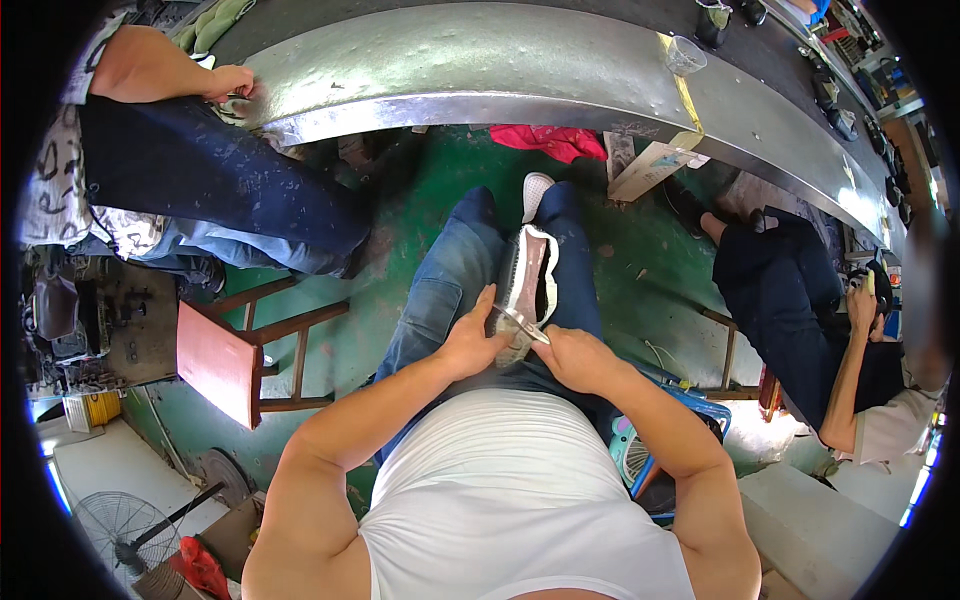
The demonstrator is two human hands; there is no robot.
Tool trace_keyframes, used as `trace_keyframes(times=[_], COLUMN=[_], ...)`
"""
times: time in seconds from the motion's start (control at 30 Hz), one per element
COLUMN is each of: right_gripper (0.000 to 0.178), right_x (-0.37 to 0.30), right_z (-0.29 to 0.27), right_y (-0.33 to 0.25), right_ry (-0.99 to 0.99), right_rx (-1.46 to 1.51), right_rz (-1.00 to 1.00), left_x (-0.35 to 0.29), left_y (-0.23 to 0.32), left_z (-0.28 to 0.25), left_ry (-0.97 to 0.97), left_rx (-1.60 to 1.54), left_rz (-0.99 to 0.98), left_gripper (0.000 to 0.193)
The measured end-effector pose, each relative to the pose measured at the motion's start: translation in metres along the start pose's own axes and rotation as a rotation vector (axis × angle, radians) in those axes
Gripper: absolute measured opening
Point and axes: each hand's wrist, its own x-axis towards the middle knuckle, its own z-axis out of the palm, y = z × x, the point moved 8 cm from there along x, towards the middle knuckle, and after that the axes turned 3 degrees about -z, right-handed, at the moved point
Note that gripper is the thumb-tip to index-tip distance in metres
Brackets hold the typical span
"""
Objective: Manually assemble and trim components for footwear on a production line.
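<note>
Between my thighs lies a shoe upper (524,280) with pale edges and a pinkish-brown lining, its opening upward. My left hand (472,335) grips the near left side of it, the thumb along its edge. On the right, my right hand (572,357) is closed on a shiny, narrow metal hand tool (522,324), which lies slanted across the near end of the upper. Its exact kind is too small to make out. Past the far end of the upper, a white shoe (536,194) shows between my knees.
A long metal-edged bench (480,60) runs across in front, with a clear plastic cup (684,56) on it. To the left are a wooden stool (220,360) and a person (190,180). Another person (800,300) sits at right. Behind left stands a fan (125,540).
</note>
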Motion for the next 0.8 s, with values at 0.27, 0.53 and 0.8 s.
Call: trace_keyframes(times=[0.27, 0.53, 0.8], right_gripper=[0.03, 0.031, 0.017], right_x=[-0.024, -0.064, -0.073], right_z=[0.005, 0.032, -0.004], right_y=[0.033, 0.071, 0.065], right_ry=[0.054, 0.4, 0.455], right_rx=[0.41, 0.946, 0.674], right_rz=[0.167, 0.046, 0.151], left_x=[-0.004, 0.004, 0.052], left_y=[0.022, 0.111, 0.159], left_z=[-0.004, -0.101, -0.11], left_ry=[-0.168, 0.219, 0.134], left_rx=[0.098, 0.231, -0.547], left_rz=[-0.174, 0.233, 0.5], left_gripper=[0.114, 0.073, 0.045])
